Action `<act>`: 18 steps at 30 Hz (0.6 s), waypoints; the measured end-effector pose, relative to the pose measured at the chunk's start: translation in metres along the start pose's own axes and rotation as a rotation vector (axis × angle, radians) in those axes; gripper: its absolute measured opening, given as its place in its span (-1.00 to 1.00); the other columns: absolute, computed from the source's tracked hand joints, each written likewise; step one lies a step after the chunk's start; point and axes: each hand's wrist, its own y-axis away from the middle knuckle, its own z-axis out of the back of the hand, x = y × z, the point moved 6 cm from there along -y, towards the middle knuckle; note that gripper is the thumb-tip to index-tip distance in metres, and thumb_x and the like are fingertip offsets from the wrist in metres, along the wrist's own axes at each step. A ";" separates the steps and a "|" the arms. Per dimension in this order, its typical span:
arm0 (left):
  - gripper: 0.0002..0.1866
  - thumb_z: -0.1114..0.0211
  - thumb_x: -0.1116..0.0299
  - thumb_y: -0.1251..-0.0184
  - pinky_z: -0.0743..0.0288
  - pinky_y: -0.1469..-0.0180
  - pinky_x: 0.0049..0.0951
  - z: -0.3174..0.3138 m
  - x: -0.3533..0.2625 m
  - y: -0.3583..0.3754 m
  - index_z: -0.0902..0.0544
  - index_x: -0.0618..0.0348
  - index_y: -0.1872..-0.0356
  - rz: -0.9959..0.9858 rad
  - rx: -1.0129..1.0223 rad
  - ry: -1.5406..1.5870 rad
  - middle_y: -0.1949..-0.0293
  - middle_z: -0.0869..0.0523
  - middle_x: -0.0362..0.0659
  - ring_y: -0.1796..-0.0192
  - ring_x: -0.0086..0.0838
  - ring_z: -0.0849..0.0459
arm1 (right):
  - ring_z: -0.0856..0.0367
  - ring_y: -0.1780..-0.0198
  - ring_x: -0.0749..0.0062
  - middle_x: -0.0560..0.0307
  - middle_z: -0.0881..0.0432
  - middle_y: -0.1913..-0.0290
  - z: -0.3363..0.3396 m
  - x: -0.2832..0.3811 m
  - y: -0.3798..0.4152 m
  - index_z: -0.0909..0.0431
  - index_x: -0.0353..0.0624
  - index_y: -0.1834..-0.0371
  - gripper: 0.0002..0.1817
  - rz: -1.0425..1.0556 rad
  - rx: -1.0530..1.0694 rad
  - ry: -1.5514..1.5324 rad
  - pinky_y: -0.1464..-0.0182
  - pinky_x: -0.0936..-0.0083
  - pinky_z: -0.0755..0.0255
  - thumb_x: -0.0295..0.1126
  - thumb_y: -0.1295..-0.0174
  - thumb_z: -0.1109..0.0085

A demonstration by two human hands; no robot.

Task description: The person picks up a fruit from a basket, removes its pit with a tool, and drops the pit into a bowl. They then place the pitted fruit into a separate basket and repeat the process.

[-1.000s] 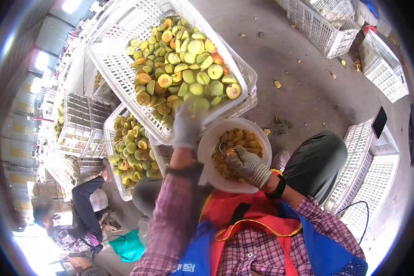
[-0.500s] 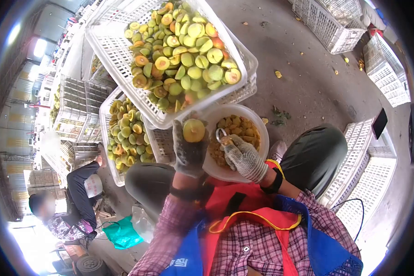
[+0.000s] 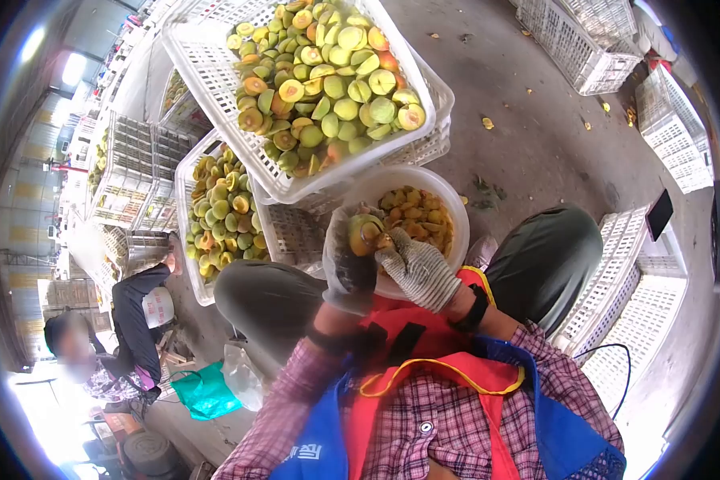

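Observation:
My left hand (image 3: 348,264), in a dark-smudged glove, holds a green-yellow peach half (image 3: 360,226) with its cut face turned toward my right hand. In a striped knit glove, my right hand (image 3: 420,274) is closed around a small pitting tool (image 3: 385,241); its metal loop is against the cut face. Both hands are over the near left part of a white bucket (image 3: 461,228) between my knees. Inside lie many yellow-brown pieces (image 3: 418,212). Just beyond it, a white crate (image 3: 274,182) full of peach halves (image 3: 340,88) rests tilted on another crate.
Another crate (image 3: 186,240) of peach halves stands to the left. Crates (image 3: 620,276) are beside my right knee, with a dark phone-like slab (image 3: 660,214) on the edge. A green bag (image 3: 208,392) lies at lower left, near a seated person (image 3: 132,320). Scraps dot the floor.
My left hand has moved right and brought the peach half to the pitting tool. The tool's loop, earlier apart above the bucket, now meets the fruit. The view has shifted slightly.

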 end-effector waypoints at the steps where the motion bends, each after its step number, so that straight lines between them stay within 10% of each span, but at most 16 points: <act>1: -0.73 -0.15 0.33 -0.36 -0.47 0.07 -0.44 -0.002 -0.002 0.003 -0.47 0.30 0.04 -0.003 -0.010 -0.003 0.20 -0.60 -0.11 0.16 -0.47 -0.55 | -0.59 0.33 -0.03 -0.17 -0.54 0.24 -0.007 -0.008 0.001 -0.38 -0.22 -0.06 -0.63 -0.184 0.071 -0.198 0.36 0.13 -0.45 -0.20 -0.32 0.04; 3: -0.67 -0.05 0.16 -0.42 -0.46 0.07 -0.51 -0.005 -0.010 0.005 -0.45 0.23 0.02 -0.030 0.007 -0.059 0.20 -0.55 -0.18 0.14 -0.52 -0.52 | -0.59 0.34 0.00 -0.17 -0.52 0.21 -0.021 -0.010 0.003 -0.34 -0.22 -0.10 -0.62 -0.327 0.153 -0.410 0.38 0.12 -0.44 -0.24 -0.31 0.03; 5: -0.69 -0.09 0.17 -0.39 -0.45 0.18 -0.51 -0.001 -0.023 0.001 -0.51 0.24 0.12 -0.223 0.068 -0.526 0.28 -0.56 -0.18 0.22 -0.56 -0.51 | -0.58 0.35 0.00 -0.18 -0.51 0.18 -0.016 0.006 0.007 -0.29 -0.24 -0.10 -0.64 0.047 0.011 -0.027 0.42 0.12 -0.43 -0.28 -0.33 0.05; 6: -0.66 -0.06 0.13 -0.40 -0.44 0.19 -0.52 0.005 -0.015 0.000 -0.53 0.26 0.17 -0.007 -0.041 -0.213 0.30 -0.58 -0.17 0.25 -0.57 -0.52 | -0.58 0.35 0.00 -0.18 -0.51 0.18 -0.022 0.009 0.010 -0.29 -0.24 -0.10 -0.64 0.088 0.012 -0.051 0.42 0.12 -0.43 -0.28 -0.33 0.05; 9: -0.60 -0.01 0.08 -0.43 -0.44 0.21 -0.53 0.014 0.005 -0.001 -0.56 0.28 0.25 0.224 -0.127 0.118 0.34 -0.61 -0.17 0.31 -0.57 -0.54 | -0.56 0.29 -0.04 -0.18 -0.52 0.22 -0.032 -0.006 0.009 -0.35 -0.24 -0.03 -0.70 -0.242 0.093 -0.670 0.34 0.19 -0.44 -0.33 -0.31 0.03; 11: -0.57 0.01 0.07 -0.44 -0.44 0.22 -0.54 0.014 0.009 -0.001 -0.57 0.29 0.28 0.259 -0.093 0.129 0.36 -0.62 -0.17 0.33 -0.57 -0.55 | -0.56 0.37 0.30 0.08 -0.55 0.38 -0.028 -0.004 0.011 -0.40 -0.24 -0.01 -0.70 -0.650 0.305 -1.179 0.38 0.25 -0.45 -0.27 -0.42 0.17; 13: -0.58 -0.01 0.07 -0.43 -0.45 0.21 -0.53 0.014 0.017 0.005 -0.57 0.30 0.25 0.397 -0.138 0.291 0.35 -0.63 -0.17 0.33 -0.55 -0.57 | -0.57 0.24 0.31 0.04 -0.55 0.30 -0.030 -0.009 0.012 -0.39 -0.23 -0.05 -0.69 -0.631 0.422 -1.129 0.19 0.37 -0.48 -0.26 -0.43 0.20; 15: -0.63 -0.06 0.12 -0.40 -0.44 0.18 -0.54 0.011 0.011 0.002 -0.56 0.31 0.24 0.318 -0.144 0.153 0.34 -0.62 -0.18 0.30 -0.57 -0.55 | -0.53 0.11 0.34 0.04 -0.52 0.18 -0.009 0.008 0.008 -0.39 -0.24 -0.03 -0.66 0.232 -0.042 -0.216 0.03 0.48 -0.42 -0.22 -0.44 0.25; 16: -0.67 -0.11 0.18 -0.37 -0.43 0.15 -0.54 0.008 0.002 0.002 -0.56 0.31 0.23 0.247 -0.151 0.017 0.32 -0.60 -0.20 0.26 -0.58 -0.52 | -0.53 0.11 0.34 0.04 -0.52 0.18 -0.012 0.007 0.009 -0.39 -0.24 -0.03 -0.66 0.235 -0.040 -0.216 0.03 0.48 -0.42 -0.22 -0.44 0.25; 18: -0.76 -0.18 0.31 -0.30 -0.41 0.09 -0.52 0.002 -0.015 0.004 -0.53 0.31 0.17 0.173 -0.107 -0.110 0.28 -0.58 -0.19 0.20 -0.59 -0.49 | -0.49 0.17 0.38 0.02 -0.52 0.30 -0.030 -0.016 0.010 -0.48 -0.24 0.13 -0.76 -0.243 0.114 -1.021 0.16 0.39 -0.41 -0.28 -0.35 0.03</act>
